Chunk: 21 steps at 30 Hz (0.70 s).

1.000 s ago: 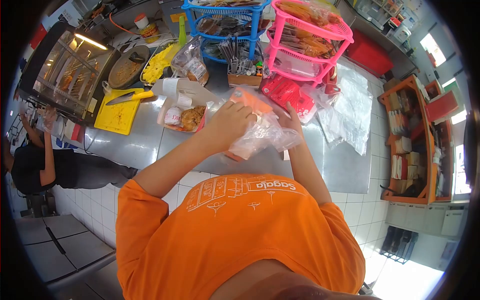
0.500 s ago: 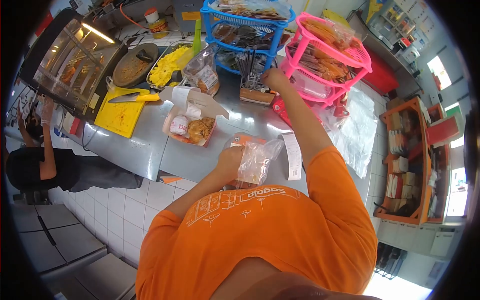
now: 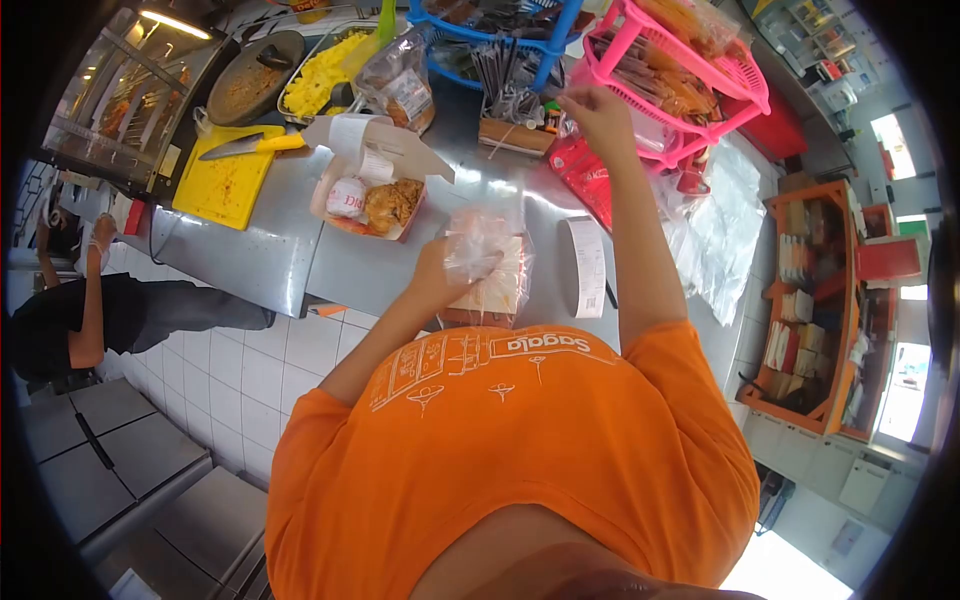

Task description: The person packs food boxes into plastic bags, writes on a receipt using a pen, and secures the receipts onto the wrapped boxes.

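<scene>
My left hand (image 3: pixel 447 277) is closed on the gathered top of a clear plastic bag (image 3: pixel 503 262) with a pale and orange box inside, close to my shirt. Reaching forward, my right hand (image 3: pixel 601 118) has its fingers pinched beside the pink rack (image 3: pixel 683 130); what they hold, if anything, cannot be made out. Just left of it is a small box of straws and wrapped utensils (image 3: pixel 515 136). A red packet (image 3: pixel 583 180) lies below that hand. Between my arms a paper receipt (image 3: pixel 586 268) rests on the metal counter. An open meal box (image 3: pixel 371 207) holds fried chicken and a wrapped round item.
A knife (image 3: pixel 253 143) lies over the yellow cutting board (image 3: pixel 222 190). Behind are a tray of yellow food (image 3: pixel 328 75), a stone mortar (image 3: pixel 256 78) and a blue rack (image 3: pixel 495 45). Plastic bags (image 3: pixel 715 245) cover the counter's right side. A co-worker (image 3: pixel 85 320) stands left.
My right hand has moved from the straw box rightward toward the pink rack. My left hand now grips the bag's gathered top. The view has shifted, and the co-worker's arm is lower.
</scene>
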### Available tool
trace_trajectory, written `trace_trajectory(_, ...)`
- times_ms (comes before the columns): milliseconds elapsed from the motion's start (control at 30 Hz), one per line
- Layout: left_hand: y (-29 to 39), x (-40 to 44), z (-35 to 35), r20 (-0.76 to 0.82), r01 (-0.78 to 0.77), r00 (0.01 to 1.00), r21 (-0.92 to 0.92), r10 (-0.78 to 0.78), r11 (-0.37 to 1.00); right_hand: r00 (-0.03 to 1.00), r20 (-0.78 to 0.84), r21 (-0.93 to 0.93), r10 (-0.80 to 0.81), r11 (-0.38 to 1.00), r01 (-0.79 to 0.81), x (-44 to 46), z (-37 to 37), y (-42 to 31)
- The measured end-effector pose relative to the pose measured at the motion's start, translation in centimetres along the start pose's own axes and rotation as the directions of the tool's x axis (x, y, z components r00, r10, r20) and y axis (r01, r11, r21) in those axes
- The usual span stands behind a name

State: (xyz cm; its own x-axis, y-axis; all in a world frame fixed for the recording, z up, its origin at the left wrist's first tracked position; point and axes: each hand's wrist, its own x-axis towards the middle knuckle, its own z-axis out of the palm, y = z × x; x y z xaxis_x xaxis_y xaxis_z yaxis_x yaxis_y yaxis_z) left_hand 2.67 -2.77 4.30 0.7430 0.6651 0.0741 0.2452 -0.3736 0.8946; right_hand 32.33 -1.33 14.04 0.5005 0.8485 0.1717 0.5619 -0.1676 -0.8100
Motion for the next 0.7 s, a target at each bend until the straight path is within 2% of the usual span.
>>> trace_trajectory(67, 1.4, 0.0, -1.1, 0.006, 0.015, 1.000, 0.016, -0.015, 1.000, 0.994, 0.043, 0.386, 0.102, 0.916, -0.111, -4.7, 0.3, 0.3)
trace_trajectory(100, 1.6, -0.2, -1.5, 0.008, 0.021, 1.000, 0.026, -0.021, 0.999, 0.987, 0.076, 0.559, 0.143, 0.813, -0.161, -7.1, 0.8, 0.5)
trace_trajectory(133, 1.5, -0.5, -1.8, 0.042, 0.038, 0.998, -0.036, -0.037, 0.999, 0.979, 0.122, 0.656, 0.161, 0.727, -0.202, -9.5, 1.6, 0.8)
trace_trajectory(200, 1.4, -1.0, -2.1, 0.111, 0.077, 0.992, -0.154, -0.060, 0.985, 0.950, 0.201, 0.783, 0.241, 0.543, -0.303, -13.3, 3.9, 1.5)
trace_trajectory(233, 1.7, -1.1, -2.0, 0.138, 0.060, 0.989, -0.117, -0.044, 0.991, 0.922, 0.237, 0.818, 0.306, 0.449, -0.359, -14.8, 5.0, 1.6)
trace_trajectory(300, 2.3, -1.1, -2.0, 0.192, 0.020, 0.981, -0.045, -0.011, 0.999, 0.920, 0.229, 0.857, 0.317, 0.382, -0.345, -16.8, 6.8, 1.5)
trace_trajectory(333, 1.5, -1.3, -1.5, 0.204, -0.155, 0.971, 0.125, 0.128, 0.980, 0.920, 0.227, 0.875, 0.320, 0.348, -0.336, -17.3, 7.4, 1.5)
trace_trajectory(367, -0.2, -1.6, -0.6, 0.238, -0.322, 0.936, 0.286, 0.259, 0.902, 0.924, 0.248, 0.854, 0.290, 0.385, -0.350, -17.7, 7.9, 1.6)
trace_trajectory(400, 0.6, -1.6, -0.7, 0.295, -0.473, 0.879, 0.429, 0.375, 0.770, 0.927, 0.270, 0.832, 0.259, 0.422, -0.360, -18.0, 8.3, 1.6)
trace_trajectory(433, 1.5, -2.0, -0.7, 0.170, -0.417, 0.908, 0.460, 0.383, 0.784, 0.929, 0.292, 0.809, 0.229, 0.459, -0.367, -18.3, 8.7, 1.8)
trace_trajectory(467, 2.5, -2.6, -0.6, 0.041, -0.358, 0.921, 0.482, 0.387, 0.800, 0.942, 0.296, 0.747, 0.156, 0.577, -0.331, -18.5, 9.0, 2.3)
trace_trajectory(500, 4.2, -3.0, -0.7, -0.092, -0.294, 0.918, 0.496, 0.386, 0.817, 0.946, 0.295, 0.729, 0.135, 0.608, -0.314, -18.7, 9.0, 2.1)
trace_trajectory(600, 6.1, -2.5, -1.0, -0.141, -0.311, 0.868, 0.594, 0.476, 0.742, 0.947, 0.311, 0.688, 0.081, 0.668, -0.283, -19.4, 9.3, 1.8)
trace_trajectory(700, 2.8, -2.8, -1.0, -0.070, -0.263, 0.950, 0.337, 0.303, 0.904, 0.927, 0.370, 0.654, 0.051, 0.695, -0.299, -19.2, 9.1, 3.4)
